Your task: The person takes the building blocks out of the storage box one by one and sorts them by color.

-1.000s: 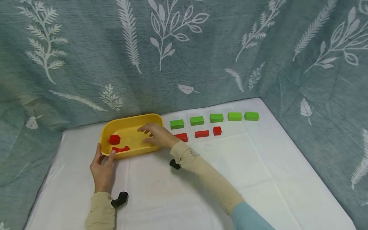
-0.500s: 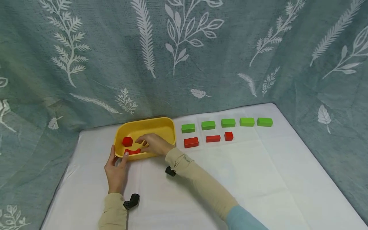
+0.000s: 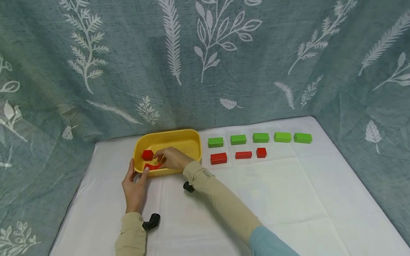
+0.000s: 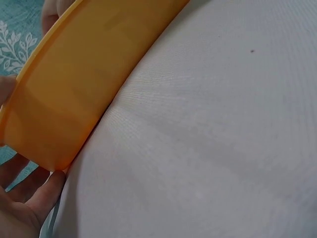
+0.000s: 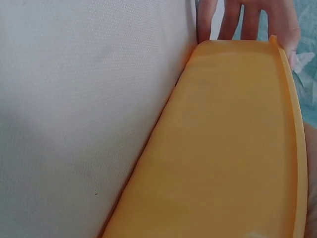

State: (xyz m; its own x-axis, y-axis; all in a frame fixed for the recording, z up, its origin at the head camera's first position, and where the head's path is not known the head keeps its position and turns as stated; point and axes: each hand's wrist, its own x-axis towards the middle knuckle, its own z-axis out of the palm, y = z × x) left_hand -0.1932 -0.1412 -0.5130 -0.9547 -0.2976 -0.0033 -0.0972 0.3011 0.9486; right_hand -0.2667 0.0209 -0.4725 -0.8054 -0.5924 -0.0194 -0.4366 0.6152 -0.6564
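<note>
At the back left of the table stands a yellow tray (image 3: 189, 142), with a red block (image 3: 147, 155) and a red arch-shaped block (image 3: 152, 166) inside. My left hand (image 3: 134, 190) grips the tray's near left corner, thumb at the rim and fingers along the outer wall. In the left wrist view, its fingers (image 4: 47, 193) lie against the tray's end. My right hand (image 3: 173, 158) reaches over the near rim into the tray, fingers bent and parted. One fingertip is right beside the red block, and the thumb is close to the arch-shaped block's right end.
Right of the tray, several green blocks (image 3: 238, 139) form a row at the back. In front of them are a larger red block (image 3: 218, 158), a thin red block (image 3: 243, 155) and a small red cube (image 3: 261, 153). A leaf-patterned curtain (image 3: 128, 71) hangs behind the white-covered table (image 3: 272, 199).
My right hand has moved left within the tray, from its right part to beside the red blocks. My left hand keeps its place at the corner. The head view has shifted.
</note>
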